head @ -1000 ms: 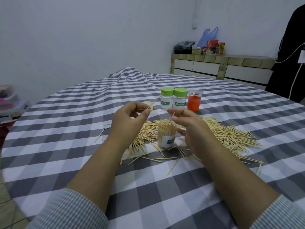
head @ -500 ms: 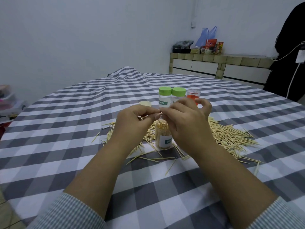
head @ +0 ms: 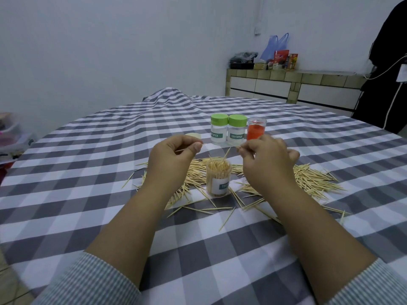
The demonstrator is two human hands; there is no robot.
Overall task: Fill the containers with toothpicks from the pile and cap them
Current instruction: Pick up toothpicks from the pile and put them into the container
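Note:
An open clear container [head: 218,180] packed with upright toothpicks stands in the middle of a scattered toothpick pile [head: 308,181]. My left hand [head: 171,160] hovers left of it and pinches a toothpick between thumb and forefinger. My right hand [head: 267,165] is just right of the container and pinches toothpicks, one of them slanting down to the container's mouth. Behind them stand two containers with green caps [head: 228,131] and a red-filled container [head: 255,132]. A pale loose cap [head: 193,135] lies behind my left hand.
The round table carries a grey and white checked cloth [head: 88,172]. A tiled counter [head: 293,84] with bags stands against the back wall. A dark hanging garment [head: 387,69] is at the right edge, and a box of clutter [head: 11,137] at the left.
My hands met above the container half a second ago and have now drawn apart, each pinching toothpicks. The right hand has moved to the container's right side.

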